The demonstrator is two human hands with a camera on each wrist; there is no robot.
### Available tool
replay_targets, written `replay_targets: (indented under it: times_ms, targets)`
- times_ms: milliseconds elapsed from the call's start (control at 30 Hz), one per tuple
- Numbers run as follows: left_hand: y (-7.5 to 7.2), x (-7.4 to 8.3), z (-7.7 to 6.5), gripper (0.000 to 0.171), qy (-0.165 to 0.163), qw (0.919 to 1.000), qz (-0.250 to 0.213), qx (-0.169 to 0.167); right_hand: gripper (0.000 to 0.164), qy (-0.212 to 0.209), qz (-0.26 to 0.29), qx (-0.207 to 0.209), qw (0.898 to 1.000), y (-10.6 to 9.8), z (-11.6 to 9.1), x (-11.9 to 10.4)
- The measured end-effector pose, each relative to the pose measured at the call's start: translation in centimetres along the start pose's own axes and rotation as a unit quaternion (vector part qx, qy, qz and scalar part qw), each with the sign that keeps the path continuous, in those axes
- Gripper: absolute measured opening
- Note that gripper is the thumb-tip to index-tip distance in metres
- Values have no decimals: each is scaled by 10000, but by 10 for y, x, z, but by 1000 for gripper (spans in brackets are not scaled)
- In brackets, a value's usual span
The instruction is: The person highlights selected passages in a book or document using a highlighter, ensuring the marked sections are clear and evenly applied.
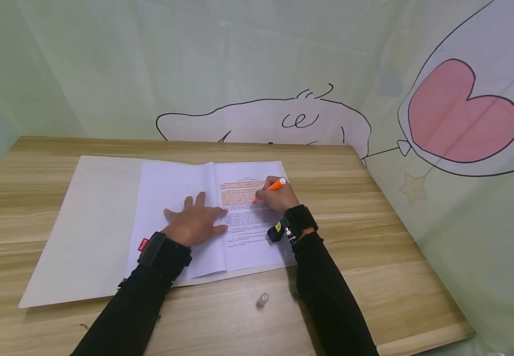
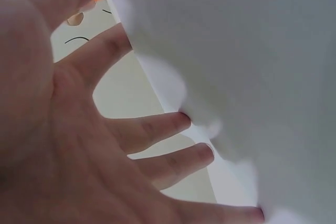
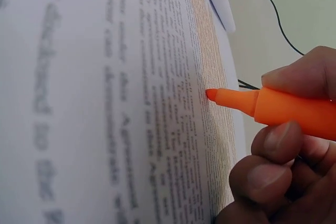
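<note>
An orange highlighter (image 1: 277, 184) is pinched in my right hand (image 1: 283, 199), its tip on the right-hand printed page (image 1: 250, 257). In the right wrist view the highlighter's tip (image 3: 211, 94) meets the lines of text, with an orange-marked block of lines (image 3: 212, 51) around it. My left hand (image 1: 193, 225) rests with spread fingers on the blank left-hand page (image 1: 172, 180), thumb and forefinger near the fold. The left wrist view shows those fingertips (image 2: 202, 153) against the white paper (image 2: 252, 66).
The pages lie in an opened white folder or cover (image 1: 87, 222) on a wooden table (image 1: 212, 326). A small pale cylinder (image 1: 262, 299) lies near the front, between the forearms. A red label (image 1: 143, 244) shows beside the left wrist. A drawn-on curtain (image 1: 105, 74) hangs behind the table.
</note>
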State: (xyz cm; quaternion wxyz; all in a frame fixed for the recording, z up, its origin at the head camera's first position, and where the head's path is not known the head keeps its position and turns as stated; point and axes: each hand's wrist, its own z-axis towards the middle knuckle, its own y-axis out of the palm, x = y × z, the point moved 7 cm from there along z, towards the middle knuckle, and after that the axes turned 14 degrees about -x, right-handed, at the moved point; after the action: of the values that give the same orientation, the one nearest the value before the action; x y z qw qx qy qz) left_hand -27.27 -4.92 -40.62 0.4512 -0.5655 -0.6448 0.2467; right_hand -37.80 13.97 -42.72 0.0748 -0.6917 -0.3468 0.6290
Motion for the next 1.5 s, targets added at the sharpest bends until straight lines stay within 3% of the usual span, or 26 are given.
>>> replay_targets:
  times_ms: [700,1033,1500]
  targets:
    - [-1,0,1,52,39,10000,-16,87,29,22,94,-64,9999,-8,1,5]
    - [1,0,1,52,35,10000,-35,65,30,34,399,8,9992,-10,0,10]
    - [1,0,1,53,18,10000,-49,63,28,222,216,-20,9995,-18,-1,15]
